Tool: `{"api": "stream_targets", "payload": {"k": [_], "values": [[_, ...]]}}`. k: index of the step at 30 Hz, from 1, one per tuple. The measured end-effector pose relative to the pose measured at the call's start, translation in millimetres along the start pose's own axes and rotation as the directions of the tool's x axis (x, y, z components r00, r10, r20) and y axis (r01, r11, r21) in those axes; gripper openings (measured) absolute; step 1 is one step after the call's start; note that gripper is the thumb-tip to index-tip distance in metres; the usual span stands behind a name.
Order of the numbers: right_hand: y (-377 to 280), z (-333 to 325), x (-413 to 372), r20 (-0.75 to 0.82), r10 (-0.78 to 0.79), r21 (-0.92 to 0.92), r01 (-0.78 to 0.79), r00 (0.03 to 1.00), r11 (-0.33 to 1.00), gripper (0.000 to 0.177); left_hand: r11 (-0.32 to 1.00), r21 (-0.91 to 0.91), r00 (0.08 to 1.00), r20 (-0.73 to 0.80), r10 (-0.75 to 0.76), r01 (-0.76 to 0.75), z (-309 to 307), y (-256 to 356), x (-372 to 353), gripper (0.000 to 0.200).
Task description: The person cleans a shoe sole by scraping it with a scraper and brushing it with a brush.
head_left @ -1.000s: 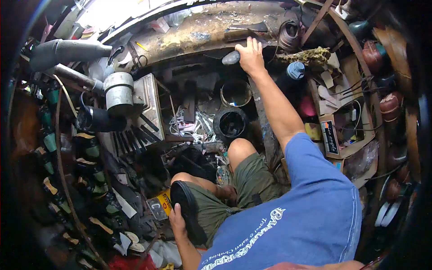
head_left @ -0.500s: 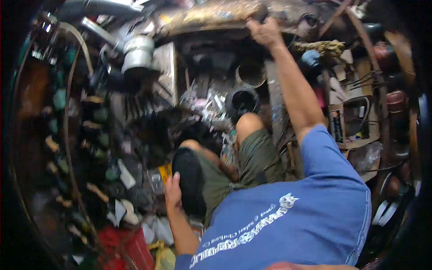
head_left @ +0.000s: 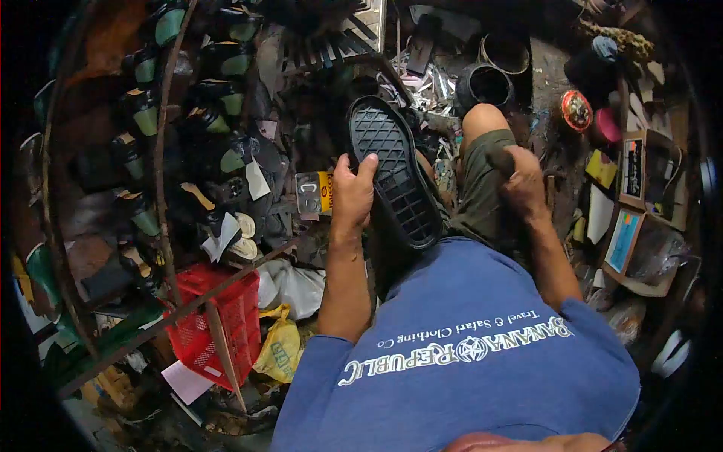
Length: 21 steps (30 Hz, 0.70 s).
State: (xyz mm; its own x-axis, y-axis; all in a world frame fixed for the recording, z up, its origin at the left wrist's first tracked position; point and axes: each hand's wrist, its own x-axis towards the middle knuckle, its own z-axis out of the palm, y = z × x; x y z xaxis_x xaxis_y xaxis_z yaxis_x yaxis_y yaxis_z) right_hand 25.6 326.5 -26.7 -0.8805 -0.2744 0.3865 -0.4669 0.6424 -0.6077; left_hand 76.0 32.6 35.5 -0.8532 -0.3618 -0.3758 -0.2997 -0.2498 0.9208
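My left hand (head_left: pixel 352 190) grips the edge of a black shoe sole (head_left: pixel 390 162), thumb on top. The sole stands tilted over my left leg, its ribbed grid side facing me. Above my right knee (head_left: pixel 486 124) and thigh, my right hand (head_left: pixel 525 181) is closed around a small dark lump (head_left: pixel 499 160), whose kind I cannot make out. The right hand is apart from the sole.
Racks of shoes (head_left: pixel 147 113) behind metal bars stand at left. Below are a red plastic crate (head_left: pixel 215 324) and a yellow bag (head_left: pixel 280 350). Round black containers (head_left: pixel 484 87) sit ahead; open cardboard boxes (head_left: pixel 640 248) stand at right. A red round tin (head_left: pixel 576 110) lies nearby.
My right hand has drawn back from the bench at the top to above my right thigh. My left hand has raised and turned the sole, showing its grid. The view has tilted down.
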Motion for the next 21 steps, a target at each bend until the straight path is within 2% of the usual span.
{"api": "stream_targets", "payload": {"k": [2, 6, 11, 13, 14, 16, 17, 18, 19, 20, 21], "values": [[-3, 6, -12, -0.018, 0.027, -0.025, -0.027, 0.999, 0.999, 0.032, 0.999, 0.026, 0.999, -0.021, 0.037, -0.036, -3, -8, 1, 0.033], [-6, 14, 0, -0.047, 0.075, -0.044, -0.077, 0.996, 0.996, 0.03, 0.999, 0.029, 0.999, -0.034, -0.029, 0.03, -6, -3, -8, 0.03], [-7, 17, 7, -0.04, 0.041, -0.067, -0.044, 0.998, 0.997, 0.032, 0.994, 0.029, 0.995, -0.004, -0.102, 0.102, -12, -8, -9, 0.027], [-9, 18, 7, -0.016, 0.051, -0.009, -0.051, 0.999, 0.999, 0.033, 0.995, -0.07, 0.996, 0.055, -0.073, 0.077, -10, -14, -9, 0.028], [-10, 17, 6, -0.013, 0.055, -0.016, -0.056, 0.998, 0.998, 0.033, 0.994, -0.073, 0.995, 0.06, -0.08, 0.084, -8, -17, -9, 0.028], [-19, 11, 10, 0.042, 0.066, 0.122, -0.07, 0.997, 0.99, 0.034, 0.989, -0.098, 0.99, 0.095, -0.1, 0.109, -1, -23, -10, 0.026], [-21, 8, 11, 0.044, 0.074, 0.118, -0.079, 0.996, 0.99, 0.034, 0.99, -0.081, 0.984, 0.146, -0.102, 0.114, 4, -28, -11, 0.03], [-24, 5, 13, 0.042, 0.126, 0.166, -0.131, 0.991, 0.978, 0.031, 0.989, -0.079, 0.982, 0.152, -0.113, 0.126, 4, -31, -10, 0.03], [-28, 2, 15, 0.039, 0.178, 0.212, -0.182, 0.983, 0.96, 0.029, 0.952, 0.284, 0.976, 0.15, -0.16, 0.112, 3, -34, -7, 0.036], [-34, -4, 18, 0.039, 0.191, 0.205, -0.195, 0.981, 0.959, 0.029, 0.79, 0.608, 0.97, 0.138, -0.201, 0.077, 2, -38, -4, 0.042], [-40, -10, 22, -0.023, 0.212, 0.24, -0.201, 0.977, 0.95, 0.025, 0.667, 0.743, 0.995, 0.099, -0.027, -0.056, 1, -44, -1, 0.054]]}}
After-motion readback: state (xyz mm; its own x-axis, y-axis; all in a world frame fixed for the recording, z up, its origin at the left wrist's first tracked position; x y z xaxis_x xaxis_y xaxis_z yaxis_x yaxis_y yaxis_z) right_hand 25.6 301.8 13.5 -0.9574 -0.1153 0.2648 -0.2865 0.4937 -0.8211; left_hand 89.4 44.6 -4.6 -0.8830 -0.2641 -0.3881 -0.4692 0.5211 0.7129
